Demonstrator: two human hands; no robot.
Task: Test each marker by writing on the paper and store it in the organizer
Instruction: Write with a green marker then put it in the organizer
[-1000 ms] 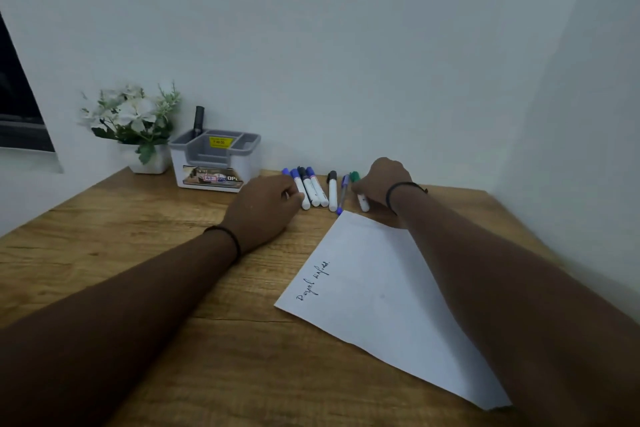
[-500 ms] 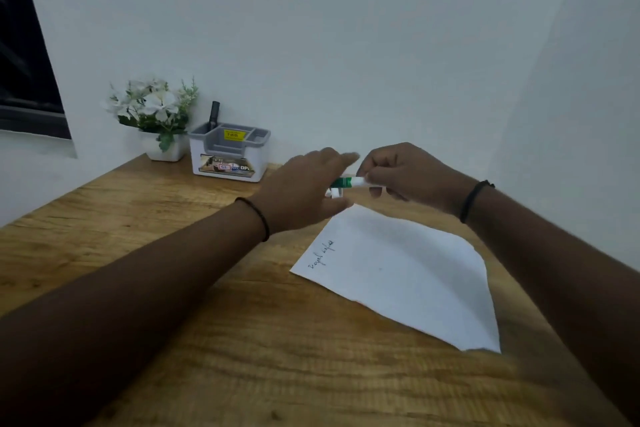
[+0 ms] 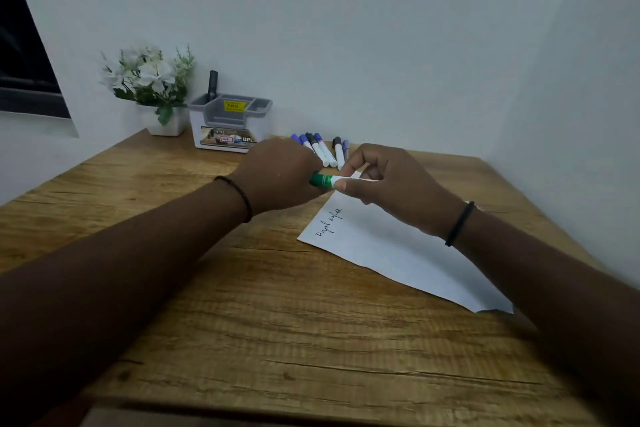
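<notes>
Both my hands hold a green marker (image 3: 323, 180) level above the far corner of the paper (image 3: 391, 246). My left hand (image 3: 277, 177) grips its green cap end. My right hand (image 3: 391, 184) pinches the white barrel. The paper lies on the wooden table (image 3: 242, 305) and bears a short line of black handwriting (image 3: 328, 222). Several more markers (image 3: 322, 149) with blue and black caps lie in a row by the wall behind my hands. The grey and white organizer (image 3: 228, 125) stands at the back, with one dark marker (image 3: 212, 84) upright in its left compartment.
A white pot of white flowers (image 3: 152, 87) stands left of the organizer in the corner. A dark window (image 3: 20, 55) is at the far left. Walls close the table off at the back and on the right.
My right hand picked the green marker from the row and lifted it. My left hand left the other markers and closed on its cap end. The view shifted.
</notes>
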